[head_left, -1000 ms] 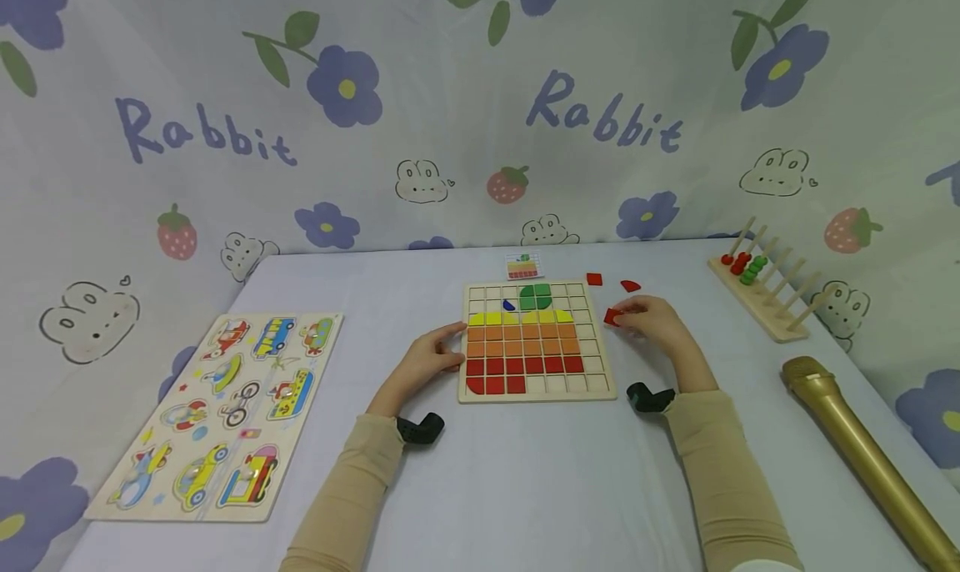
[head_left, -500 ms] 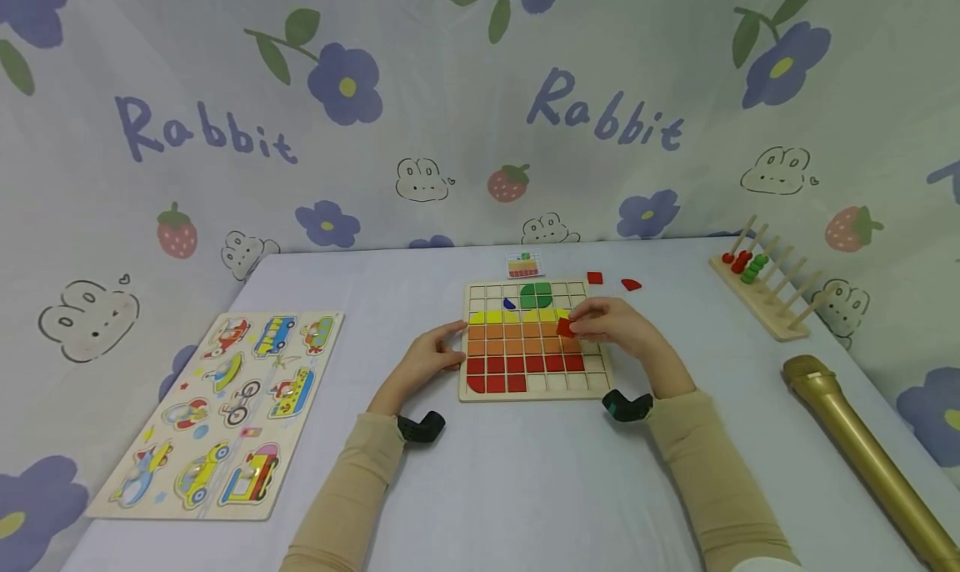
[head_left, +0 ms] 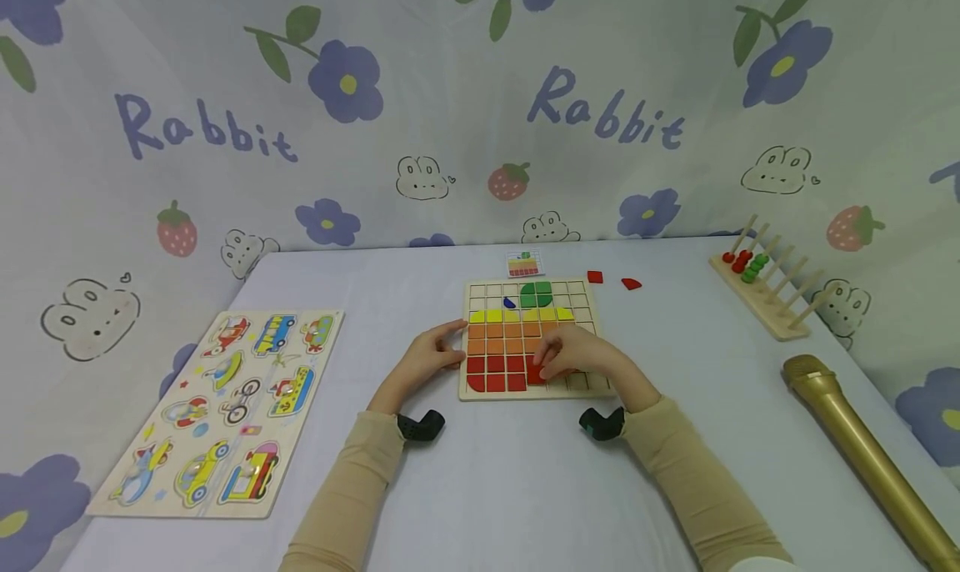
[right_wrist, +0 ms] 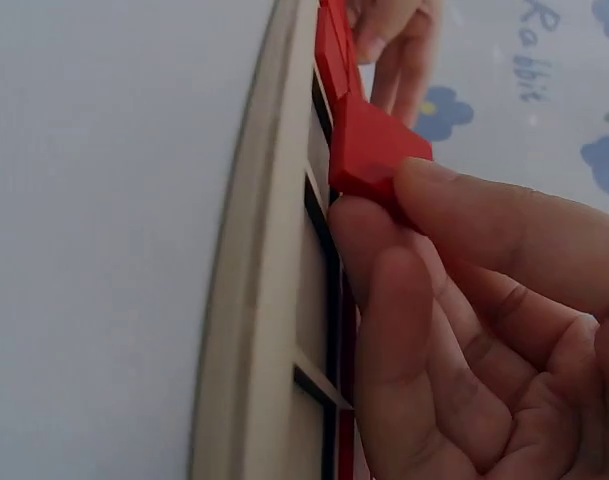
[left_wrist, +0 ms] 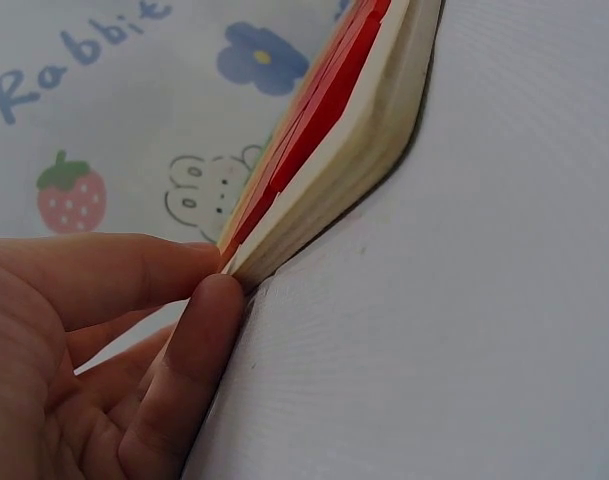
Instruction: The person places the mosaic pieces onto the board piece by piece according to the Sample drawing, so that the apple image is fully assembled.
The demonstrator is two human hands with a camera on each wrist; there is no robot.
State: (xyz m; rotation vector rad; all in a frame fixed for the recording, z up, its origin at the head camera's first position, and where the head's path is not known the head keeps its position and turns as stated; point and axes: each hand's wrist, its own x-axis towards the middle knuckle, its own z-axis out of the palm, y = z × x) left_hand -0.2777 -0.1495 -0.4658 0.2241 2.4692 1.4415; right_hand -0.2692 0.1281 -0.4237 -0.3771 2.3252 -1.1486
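A wooden grid board (head_left: 596, 384) carries yellow, orange and red rows of pieces. Between thumb and fingertips, my right hand (head_left: 581, 353) pinches a red square tile (right_wrist: 379, 145). In the right wrist view, this tile stands tilted over the near row, beside the red pieces. Part of the grid is hidden behind that hand. My left hand (head_left: 423, 359) rests against the board's left edge, fingers spread and touching its side. The left wrist view has the thumb and a finger (left_wrist: 154, 270) at the wooden rim.
Behind the board lie a small picture card (head_left: 523, 264), a loose red square (head_left: 595, 277) and a red rounded piece (head_left: 631, 283). A vehicle puzzle board (head_left: 213, 413) is on the left. A peg rack (head_left: 772, 297) with beads and a gold microphone (head_left: 862, 447) lie right.
My right hand has carried the red square tile from right of the board leftward and nearer, to the near row of the grid. The left hand stays at the board's edge.
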